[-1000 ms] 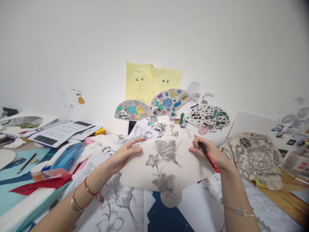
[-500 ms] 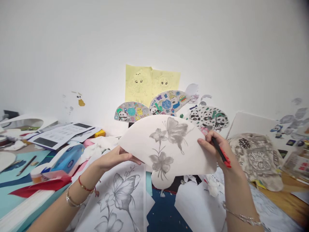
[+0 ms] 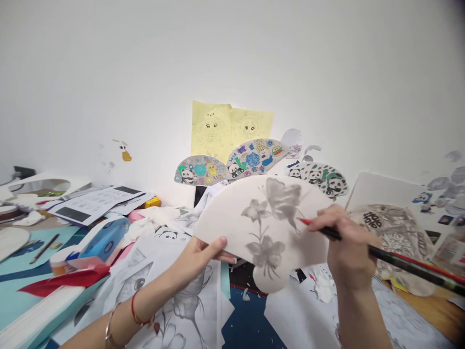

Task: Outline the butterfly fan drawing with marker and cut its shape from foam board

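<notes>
A white fan-shaped board (image 3: 225,213) with a grey butterfly and flowers is held up in the middle. Its lower left edge is gripped by my left hand (image 3: 203,254), thumb on the front and fingers behind. My right hand (image 3: 350,247), at the board's right side, is closed round a black pen with a red tip (image 3: 329,231); the tip lies over the board near the butterfly's lower right wing. A long black and red shaft (image 3: 410,264) sticks out to the right from this hand. Below the board lies a printed butterfly and flower sheet (image 3: 181,310), partly covered by my left arm.
Behind stand decorated fan shapes (image 3: 254,157) and yellow drawings (image 3: 210,128) against the wall. On the left are printed sheets (image 3: 94,206), a blue tissue pack (image 3: 105,242) and red paper (image 3: 69,281). A brown patterned piece (image 3: 395,232) and a clear container (image 3: 450,252) are at right.
My right hand has let go of the board's right edge and turned the pen, its red tip now pointing at the board. The board and my left hand have shifted right.
</notes>
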A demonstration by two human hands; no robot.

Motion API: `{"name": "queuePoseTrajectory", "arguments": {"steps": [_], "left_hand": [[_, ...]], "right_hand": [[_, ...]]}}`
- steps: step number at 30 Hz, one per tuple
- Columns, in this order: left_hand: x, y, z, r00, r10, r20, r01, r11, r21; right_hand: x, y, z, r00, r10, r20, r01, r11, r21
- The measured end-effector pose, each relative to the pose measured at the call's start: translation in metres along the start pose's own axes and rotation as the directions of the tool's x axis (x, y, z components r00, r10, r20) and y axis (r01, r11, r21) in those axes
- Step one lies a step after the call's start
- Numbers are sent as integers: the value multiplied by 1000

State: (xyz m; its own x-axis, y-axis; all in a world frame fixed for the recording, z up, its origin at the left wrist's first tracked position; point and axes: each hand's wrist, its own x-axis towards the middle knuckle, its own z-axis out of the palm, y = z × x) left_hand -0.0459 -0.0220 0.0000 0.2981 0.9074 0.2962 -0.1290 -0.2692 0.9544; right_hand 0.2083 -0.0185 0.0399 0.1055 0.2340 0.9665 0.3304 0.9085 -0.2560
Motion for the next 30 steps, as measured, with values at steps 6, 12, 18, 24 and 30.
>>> {"name": "queuePoseTrajectory", "arguments": {"steps": [6, 12, 18, 24, 30], "left_hand": [[-16, -2, 20, 997, -52, 63, 54, 998, -24], [-12, -7, 7, 999, 27, -45, -30, 997, -74], [-10, -1, 0, 976, 136, -167, -169, 965, -200], [-13, 10, -5, 959, 219, -178, -250, 952, -175], [-17, 10, -4, 928, 331, -170, -351, 930, -104]], "right_hand": [[-4, -24, -2, 975, 112, 190, -139, 981, 135], [4, -24, -24, 994, -3, 107, -32, 947, 320], [2, -28, -40, 937, 101, 333, -226, 905, 360], [6, -32, -38, 875, -25, 483, -126, 953, 277], [-1, -30, -19, 903, 4, 430, -142, 946, 290]]}}
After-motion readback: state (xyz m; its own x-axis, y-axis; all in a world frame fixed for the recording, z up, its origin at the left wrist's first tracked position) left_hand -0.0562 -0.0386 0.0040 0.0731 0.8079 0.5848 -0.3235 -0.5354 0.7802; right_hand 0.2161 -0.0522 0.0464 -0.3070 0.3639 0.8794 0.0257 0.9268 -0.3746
